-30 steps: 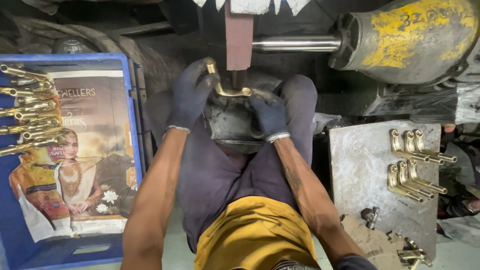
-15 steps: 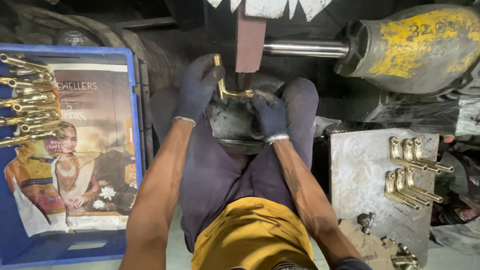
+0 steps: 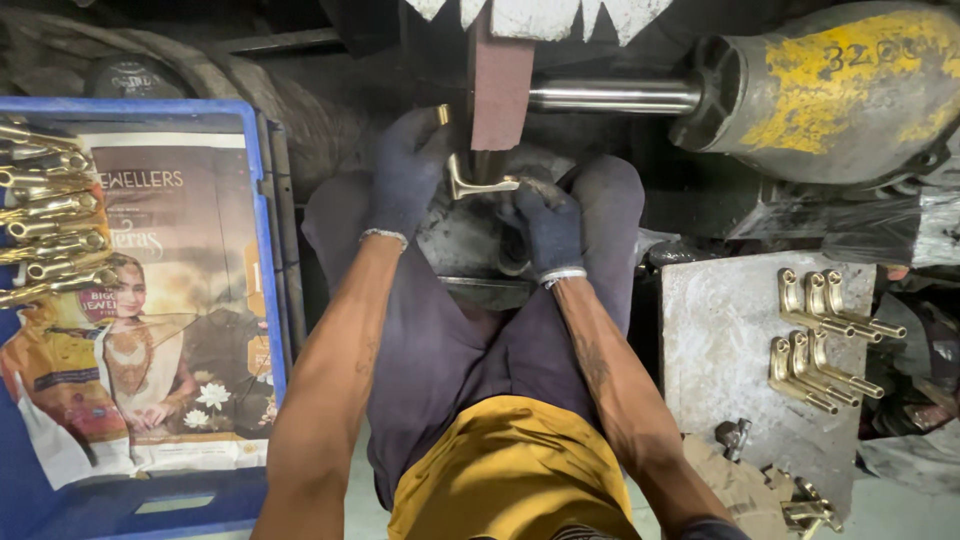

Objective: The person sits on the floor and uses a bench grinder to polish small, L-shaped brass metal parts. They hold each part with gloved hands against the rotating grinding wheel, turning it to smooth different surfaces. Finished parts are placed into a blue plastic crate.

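Presently both gloved hands grip 1 L-shaped brass handle (image 3: 478, 186) against the reddish abrasive belt (image 3: 500, 85): left hand (image 3: 408, 180) clamps its upright end, right hand (image 3: 548, 225) its horizontal arm, steadying it. Brass handles wait in the blue plastic crate (image 3: 268, 220) lined with newspaper; others lie on the grey metal plate (image 3: 715, 340).

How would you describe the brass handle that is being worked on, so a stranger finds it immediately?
Find the yellow-painted motor top right and follow its steel shaft left to the reddish belt. The brass handle is pressed there between two gloved hands, unlike the handles lying in rows.
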